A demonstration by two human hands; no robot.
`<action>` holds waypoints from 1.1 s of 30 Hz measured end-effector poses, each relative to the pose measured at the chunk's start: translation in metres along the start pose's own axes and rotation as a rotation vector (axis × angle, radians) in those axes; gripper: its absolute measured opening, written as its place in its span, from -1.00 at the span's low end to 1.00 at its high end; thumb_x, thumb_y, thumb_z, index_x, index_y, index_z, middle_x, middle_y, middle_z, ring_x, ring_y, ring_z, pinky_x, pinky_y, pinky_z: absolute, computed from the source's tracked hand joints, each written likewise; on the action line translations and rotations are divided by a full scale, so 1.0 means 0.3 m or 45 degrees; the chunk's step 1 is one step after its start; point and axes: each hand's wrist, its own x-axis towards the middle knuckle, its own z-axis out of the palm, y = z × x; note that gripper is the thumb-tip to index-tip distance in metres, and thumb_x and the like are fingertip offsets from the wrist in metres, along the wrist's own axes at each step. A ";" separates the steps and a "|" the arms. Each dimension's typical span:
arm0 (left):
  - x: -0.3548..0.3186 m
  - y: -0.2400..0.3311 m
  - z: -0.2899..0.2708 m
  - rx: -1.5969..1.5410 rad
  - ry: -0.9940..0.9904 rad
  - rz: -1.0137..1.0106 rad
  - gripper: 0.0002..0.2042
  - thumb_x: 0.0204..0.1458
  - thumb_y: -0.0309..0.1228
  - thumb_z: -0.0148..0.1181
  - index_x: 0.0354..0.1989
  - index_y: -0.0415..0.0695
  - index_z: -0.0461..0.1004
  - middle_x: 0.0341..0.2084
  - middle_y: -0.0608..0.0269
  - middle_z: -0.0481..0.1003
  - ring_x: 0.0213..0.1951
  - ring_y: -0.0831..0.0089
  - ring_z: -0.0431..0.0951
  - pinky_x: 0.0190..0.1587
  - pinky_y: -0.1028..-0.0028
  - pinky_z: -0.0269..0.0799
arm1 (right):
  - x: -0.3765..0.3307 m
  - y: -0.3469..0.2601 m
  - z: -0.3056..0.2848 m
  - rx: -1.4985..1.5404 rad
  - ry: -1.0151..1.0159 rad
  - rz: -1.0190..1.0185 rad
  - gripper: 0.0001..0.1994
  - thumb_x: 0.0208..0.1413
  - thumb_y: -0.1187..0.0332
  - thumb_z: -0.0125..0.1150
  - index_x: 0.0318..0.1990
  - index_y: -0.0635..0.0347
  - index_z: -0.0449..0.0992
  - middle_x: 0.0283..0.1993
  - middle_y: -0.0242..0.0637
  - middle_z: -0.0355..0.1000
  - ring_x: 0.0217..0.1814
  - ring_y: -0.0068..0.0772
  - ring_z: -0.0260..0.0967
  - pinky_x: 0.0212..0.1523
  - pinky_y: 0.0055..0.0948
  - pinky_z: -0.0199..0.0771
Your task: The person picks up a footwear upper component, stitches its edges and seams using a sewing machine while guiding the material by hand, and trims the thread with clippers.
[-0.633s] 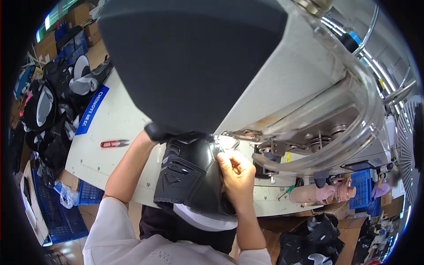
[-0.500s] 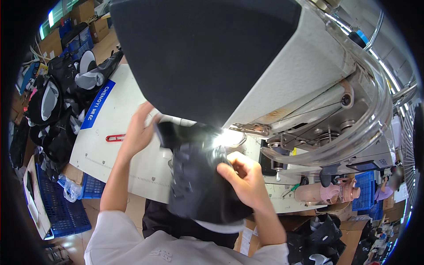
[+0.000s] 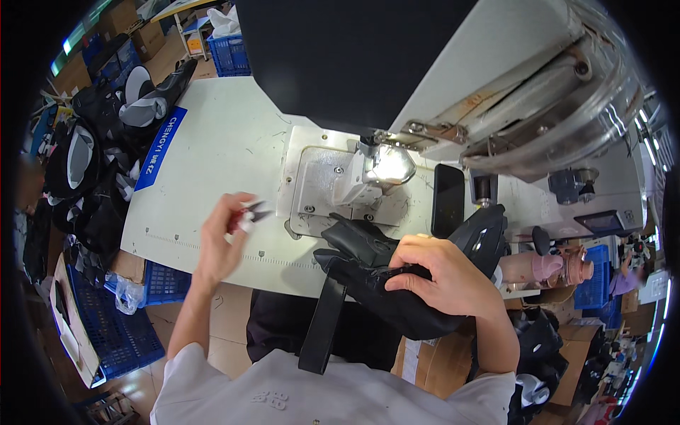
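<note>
My left hand is closed on small red-handled thread snips, their dark blades pointing right over the white table. A slight blur covers the fingers. My right hand pinches a black boot upper between thumb and fingers at the table's near edge. The upper lies tilted on its side, and a long black strap hangs from its left end toward my shirt. Just beyond it stands the lit post bed of a sewing machine, apart from both hands.
A dark phone lies right of the machine's metal plate. A pink bottle stands at the right. Black pieces with grey linings are heaped at the left, above a blue crate. The machine head overhangs the table.
The boot upper has come away from the machine, moving right and toward me, and has turned in my right hand. My left hand has left it and now holds the red snips.
</note>
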 end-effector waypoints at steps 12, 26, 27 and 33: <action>0.033 0.248 0.104 0.000 -0.237 0.711 -0.68 -0.18 -0.45 0.39 -0.16 -0.03 0.61 -0.48 0.33 0.48 -0.52 0.41 0.51 -0.53 0.47 0.38 | -0.021 0.005 0.033 -0.003 0.072 -0.010 -0.76 0.06 0.28 0.34 -0.35 0.28 0.47 -0.37 -0.15 0.38 -0.26 -0.04 0.36 -0.24 -0.21 0.32; 0.005 0.286 0.050 -0.008 -0.137 0.672 -0.65 -0.23 -0.54 0.41 -0.16 -0.11 0.63 -0.51 0.27 0.47 -0.54 0.43 0.52 -0.54 0.45 0.39 | -0.060 -0.025 0.096 -0.034 0.156 -0.014 -0.76 0.03 0.28 0.37 -0.35 0.26 0.47 -0.37 -0.20 0.35 -0.29 -0.08 0.36 -0.26 -0.23 0.35; 0.011 0.281 0.043 0.000 -0.140 0.658 -0.65 -0.23 -0.54 0.41 -0.16 -0.11 0.63 -0.51 0.27 0.47 -0.54 0.43 0.52 -0.54 0.45 0.39 | -0.068 -0.030 0.113 -0.085 0.168 -0.058 -0.76 0.01 0.29 0.38 -0.36 0.25 0.47 -0.35 -0.22 0.35 -0.28 -0.10 0.36 -0.26 -0.24 0.36; 0.054 0.230 0.038 0.401 -0.503 0.488 -0.68 -0.13 -0.58 0.35 -0.13 -0.05 0.62 -0.44 0.34 0.48 -0.43 0.40 0.59 -0.39 0.46 0.46 | -0.106 -0.065 0.202 -0.246 0.080 -0.238 -0.78 -0.06 0.32 0.42 -0.37 0.17 0.47 -0.32 -0.33 0.32 -0.25 -0.23 0.34 -0.24 -0.30 0.37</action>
